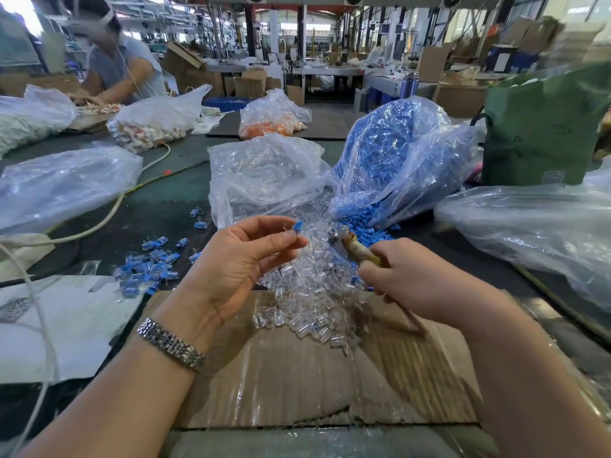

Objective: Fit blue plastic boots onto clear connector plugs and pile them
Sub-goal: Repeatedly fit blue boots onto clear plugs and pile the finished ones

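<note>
Left hand (231,259) pinching a blue boot (298,225) on a clear plug at the fingertips, right hand (416,279) closed on a stick-like tool (358,249), loose plugs (307,292) below: light, stiff, slippery, best held by flat sides.

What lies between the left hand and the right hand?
In the head view, loose clear plugs lie between the left hand and the right hand.

Blue boots (390,153) fill a clear bag; clear plugs (307,292) spill over brown cardboard (297,375) at the bench's near edge; blue-and-clear fitted pieces (148,266) lie toward the dark green bench's (165,193) left edge; a silver watch band (170,343); a green bag (542,127) at the right edge.
</note>
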A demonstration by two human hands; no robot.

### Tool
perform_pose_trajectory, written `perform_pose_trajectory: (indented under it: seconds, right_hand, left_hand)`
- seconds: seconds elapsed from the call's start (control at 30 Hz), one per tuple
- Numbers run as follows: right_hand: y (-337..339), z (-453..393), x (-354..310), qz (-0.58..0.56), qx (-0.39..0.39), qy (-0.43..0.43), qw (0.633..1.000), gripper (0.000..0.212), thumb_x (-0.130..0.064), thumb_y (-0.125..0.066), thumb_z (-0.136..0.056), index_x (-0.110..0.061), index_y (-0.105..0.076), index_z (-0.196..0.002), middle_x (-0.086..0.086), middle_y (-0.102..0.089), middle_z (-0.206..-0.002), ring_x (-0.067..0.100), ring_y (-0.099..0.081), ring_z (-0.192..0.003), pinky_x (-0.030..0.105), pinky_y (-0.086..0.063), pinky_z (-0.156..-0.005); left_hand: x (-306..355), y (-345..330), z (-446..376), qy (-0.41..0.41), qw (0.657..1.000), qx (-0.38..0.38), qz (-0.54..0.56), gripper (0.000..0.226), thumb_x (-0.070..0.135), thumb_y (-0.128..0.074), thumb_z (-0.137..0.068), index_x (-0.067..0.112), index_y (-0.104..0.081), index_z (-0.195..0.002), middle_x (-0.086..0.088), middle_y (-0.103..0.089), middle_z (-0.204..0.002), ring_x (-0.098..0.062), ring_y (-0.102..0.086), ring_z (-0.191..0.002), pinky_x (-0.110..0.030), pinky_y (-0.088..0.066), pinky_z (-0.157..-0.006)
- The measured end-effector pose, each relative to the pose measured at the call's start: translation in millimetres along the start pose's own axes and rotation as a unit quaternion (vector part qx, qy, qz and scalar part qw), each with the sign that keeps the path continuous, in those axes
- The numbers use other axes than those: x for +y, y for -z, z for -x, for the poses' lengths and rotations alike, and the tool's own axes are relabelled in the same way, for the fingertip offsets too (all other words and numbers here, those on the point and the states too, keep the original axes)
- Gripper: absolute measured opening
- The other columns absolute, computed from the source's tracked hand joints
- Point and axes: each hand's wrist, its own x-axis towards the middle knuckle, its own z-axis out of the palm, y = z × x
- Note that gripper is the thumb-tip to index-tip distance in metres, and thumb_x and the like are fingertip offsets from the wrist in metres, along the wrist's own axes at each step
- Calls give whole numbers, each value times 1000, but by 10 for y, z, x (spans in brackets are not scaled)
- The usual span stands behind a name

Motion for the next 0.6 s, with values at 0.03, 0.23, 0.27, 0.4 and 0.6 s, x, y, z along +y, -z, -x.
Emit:
perform_pose_trajectory:
  seconds: [0.03,0.23,0.27,0.4,0.6]
  right_hand:
    - [5,3,-7,-53,-14,11,998,33,-29,-61,-96,-2,-54,-78,12,-60,-66,21,-58,-59,46,-55,-65]
    - [-11,74,-127,-184,-120,31,975,28,-25,-60,-101,-1,-62,-88,5,-69,-76,30,-71,-77,49,-61,-81]
    - [-7,89,-139,-188,-124,34,974,28,-26,-59,-101,-2,-62,-88,5,-70,-77,30,-71,-78,49,-60,-82]
    - [0,130,-162,-171,-128,43,976,31,-31,-57,-102,-4,-64,-88,5,-74,-80,35,-72,-90,48,-60,-84]
    - [-31,105,-172,-175,-128,39,975,36,-32,-55,-103,2,-61,-95,7,-72,-81,34,-73,-85,46,-60,-80]
  left_hand:
    - [1,2,-3,-7,1000,1,-10,18,3,-74,-70,11,-82,-85,-19,-76,-95,-26,-76,-91,-23,-60,-70]
    - [-39,-30,-4,-29,997,-7,-67,23,11,-79,-63,15,-81,-86,-9,-77,-97,-17,-72,-92,-26,-61,-80]
    - [-42,-38,1,-35,996,-12,-82,26,13,-80,-63,14,-80,-88,-8,-77,-97,-16,-71,-91,-26,-60,-81]
    - [-53,-65,25,-66,987,-11,-148,27,14,-77,-68,11,-76,-95,-6,-77,-94,-12,-71,-88,-21,-56,-77]
    - [-71,-107,51,-123,969,10,-214,24,16,-79,-71,10,-76,-94,-7,-78,-93,-15,-72,-90,-22,-56,-80]
